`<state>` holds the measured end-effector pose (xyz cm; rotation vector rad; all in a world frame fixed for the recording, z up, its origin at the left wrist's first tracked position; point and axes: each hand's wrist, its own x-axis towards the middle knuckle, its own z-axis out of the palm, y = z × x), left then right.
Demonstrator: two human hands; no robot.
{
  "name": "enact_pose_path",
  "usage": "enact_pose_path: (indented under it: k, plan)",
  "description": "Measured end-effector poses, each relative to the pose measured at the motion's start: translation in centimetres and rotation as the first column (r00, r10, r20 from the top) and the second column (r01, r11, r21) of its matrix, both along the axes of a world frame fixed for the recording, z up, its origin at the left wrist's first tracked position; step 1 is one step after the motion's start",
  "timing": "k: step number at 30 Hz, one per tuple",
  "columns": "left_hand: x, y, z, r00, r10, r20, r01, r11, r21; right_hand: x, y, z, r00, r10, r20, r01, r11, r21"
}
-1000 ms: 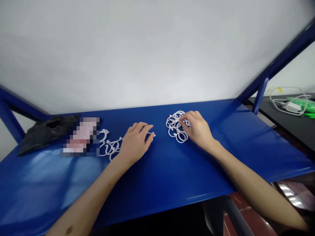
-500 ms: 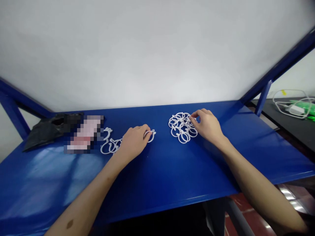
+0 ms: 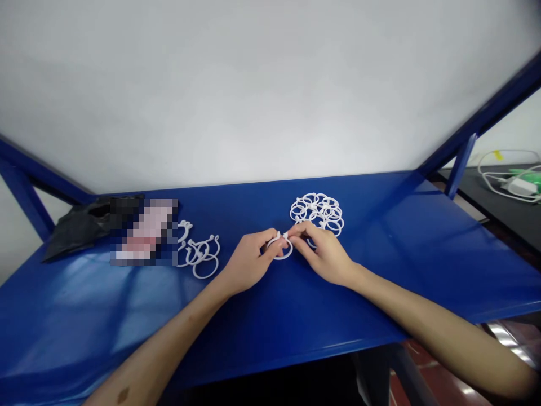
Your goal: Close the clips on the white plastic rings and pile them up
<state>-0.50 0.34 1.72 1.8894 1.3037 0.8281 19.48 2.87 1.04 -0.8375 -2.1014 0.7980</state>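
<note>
My left hand (image 3: 247, 260) and right hand (image 3: 327, 256) pinch white ring (image 3: 283, 258), partly hidden; right hand overlaps ring pile (image 3: 316, 211); pink item (image 3: 150, 228) blurred.

Soft, even light is washing over the backdrop (image 3: 270, 96), glowing brightest low in the middle and greying toward the upper right corner. Pale glare is spreading across the left of the table (image 3: 253, 327), dark bands crossing it. Deep shadow is hiding detail underneath. The floor (image 3: 426, 380) is glinting. Coarse pixels are masking a left-hand patch; the ring (image 3: 282, 257) is looking slightly soft.
</note>
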Motion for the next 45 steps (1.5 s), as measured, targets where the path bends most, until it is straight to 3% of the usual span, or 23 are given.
enact_pose_path:
  k: [6, 16, 20, 27, 31, 38, 45]
  plan:
    - [0.0, 0.0, -0.4, 0.998, 0.011, 0.063, -0.011, 1.000, -0.003, -0.1, 0.0, 0.2, 0.999, 0.046, 0.010, -0.045, 0.997, -0.067]
    - [0.4, -0.1, -0.9, 0.985, 0.084, -0.148, -0.063, 0.987, 0.146, 0.1, 0.0, -0.4, 0.994, 0.102, 0.046, -0.107, 0.987, 0.118]
    - [0.5, -0.2, -0.9, 0.979, 0.088, -0.182, -0.063, 0.988, 0.140, 0.1, 0.2, -0.6, 0.996, 0.067, 0.052, -0.073, 0.989, 0.128]
    - [0.1, -0.3, -0.3, 0.991, 0.103, -0.081, -0.070, 0.939, 0.336, 0.4, 0.4, -0.3, 1.000, -0.022, 0.011, 0.021, 0.997, 0.075]
    - [-0.2, -0.1, -0.1, 0.993, 0.093, -0.076, -0.063, 0.942, 0.330, 0.4, 0.3, -0.2, 0.999, -0.026, 0.028, 0.025, 0.998, 0.051]
    - [-0.2, -0.1, -0.4, 0.990, -0.020, -0.138, 0.053, 0.970, 0.239, 0.6, 0.7, -0.3, 0.999, 0.049, 0.012, -0.049, 0.999, 0.017]
    - [0.0, -0.6, -1.2, 0.942, -0.039, -0.333, 0.172, 0.908, 0.383, 0.9, 0.3, -0.6, 0.987, 0.129, 0.095, -0.145, 0.969, 0.198]
